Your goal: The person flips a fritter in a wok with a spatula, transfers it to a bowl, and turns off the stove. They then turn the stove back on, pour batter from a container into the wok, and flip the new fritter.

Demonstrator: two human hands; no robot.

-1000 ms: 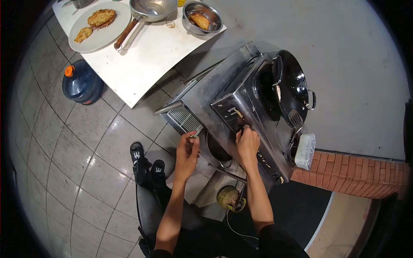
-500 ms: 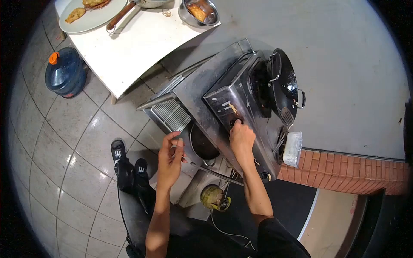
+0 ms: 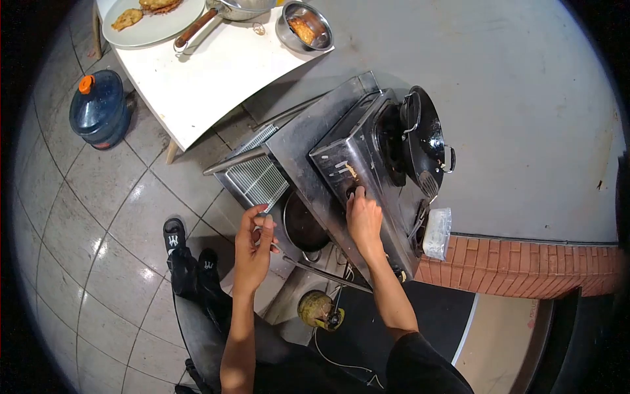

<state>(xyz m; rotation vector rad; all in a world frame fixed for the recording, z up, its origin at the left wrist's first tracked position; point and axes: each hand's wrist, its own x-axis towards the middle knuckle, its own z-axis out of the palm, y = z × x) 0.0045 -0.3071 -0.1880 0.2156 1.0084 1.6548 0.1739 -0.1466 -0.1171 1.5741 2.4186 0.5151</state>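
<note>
My right hand [image 3: 365, 220] has its fingers closed around a dark control knob [image 3: 352, 192] on the front panel of a metal gas stove [image 3: 335, 161]. Most of the knob is hidden by the fingers. In front of the stand's lower shelf, my left hand [image 3: 253, 253] hovers with loosely bent fingers apart and nothing visible in them. A black wok [image 3: 430, 134] rests tilted at the back of the stove, against the grey wall. Beside it lean a slotted spatula [image 3: 429, 185] and a whitish plastic container [image 3: 438, 234].
A dark pot [image 3: 305, 226] and a wire rack [image 3: 256, 180] occupy the lower shelf. Below stands a gas cylinder [image 3: 315, 308] with a hose. At upper left, a white table [image 3: 190, 85] bears a plate of fried food, a pan and a metal bowl [image 3: 304, 27]. A blue water jug [image 3: 100, 111] stands on the floor.
The view has shifted slightly, so the stove and wok appear a little lower and further left. My right hand stays on the knob; my left hand keeps its loose pose.
</note>
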